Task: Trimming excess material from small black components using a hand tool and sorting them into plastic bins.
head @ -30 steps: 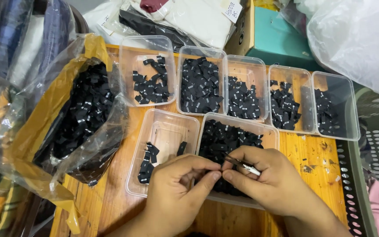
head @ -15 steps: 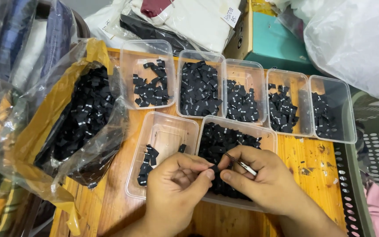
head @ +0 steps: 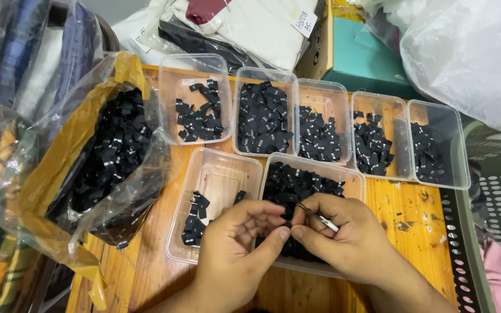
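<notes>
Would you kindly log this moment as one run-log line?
left hand: pinching small black label | right hand: holding tweezers | both over near tub of black labels | table: wooden

Both hands, the left hand (head: 236,255) and the right hand (head: 349,243), cover the near part of the clear plastic container of small black fabric labels (head: 311,185). The piece pinched between the fingertips (head: 285,233) is too small to identify. The thin metal tweezers (head: 319,215) are partly hidden in the right hand. Both wrists are cut off by the bottom edge.
</notes>
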